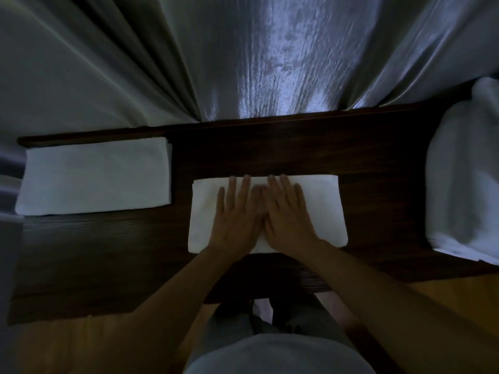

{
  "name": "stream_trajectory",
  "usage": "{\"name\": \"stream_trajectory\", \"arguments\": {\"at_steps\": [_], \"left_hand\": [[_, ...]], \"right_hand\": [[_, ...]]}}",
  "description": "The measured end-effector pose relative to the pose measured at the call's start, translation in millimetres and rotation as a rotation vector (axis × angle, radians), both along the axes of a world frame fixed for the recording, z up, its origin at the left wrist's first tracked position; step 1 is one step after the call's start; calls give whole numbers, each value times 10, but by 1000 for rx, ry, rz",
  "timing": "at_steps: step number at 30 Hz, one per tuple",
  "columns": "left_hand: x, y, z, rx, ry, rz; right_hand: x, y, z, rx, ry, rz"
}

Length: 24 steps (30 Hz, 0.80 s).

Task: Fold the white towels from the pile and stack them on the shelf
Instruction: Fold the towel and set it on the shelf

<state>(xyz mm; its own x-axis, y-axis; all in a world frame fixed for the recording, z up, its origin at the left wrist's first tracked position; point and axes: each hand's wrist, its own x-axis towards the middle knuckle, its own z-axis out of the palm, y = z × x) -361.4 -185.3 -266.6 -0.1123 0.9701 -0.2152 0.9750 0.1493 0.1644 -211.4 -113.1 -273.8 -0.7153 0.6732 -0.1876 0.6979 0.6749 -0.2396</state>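
Flat hands [263, 214] on folded towel [321, 211]

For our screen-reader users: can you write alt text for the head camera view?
Both hands, left hand and right hand, press flat on a folded white towel on a dark wooden table. A folded stack lies left, an unfolded pile right, curtains behind.

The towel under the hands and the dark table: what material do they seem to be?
Towel under the hands: soft white cloth, probably terry cotton; matte, with thick rounded folded edges. Dark table: probably wood or wood veneer; fine grain lines, slight sheen.
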Motion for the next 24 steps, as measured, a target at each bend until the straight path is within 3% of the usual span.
{"name": "stream_trajectory", "arguments": {"at_steps": [5, 9, 15, 21, 24], "left_hand": [[-360, -107, -301, -31, 49, 58], [-551, -197, -246, -69, 26, 167], [-714, -85, 10, -180, -23, 110], [-1211, 306, 237, -224, -66, 164], [-1405, 527, 351, -395, -241, 195]], "right_hand": [[322, 196, -234, 106, -43, 6], [723, 378, -194, 102, -94, -190], [689, 555, 10, 57, -168, -169], [640, 1193, 266, -223, -149, -272], [553, 1475, 354, -407, -157, -312]]}}
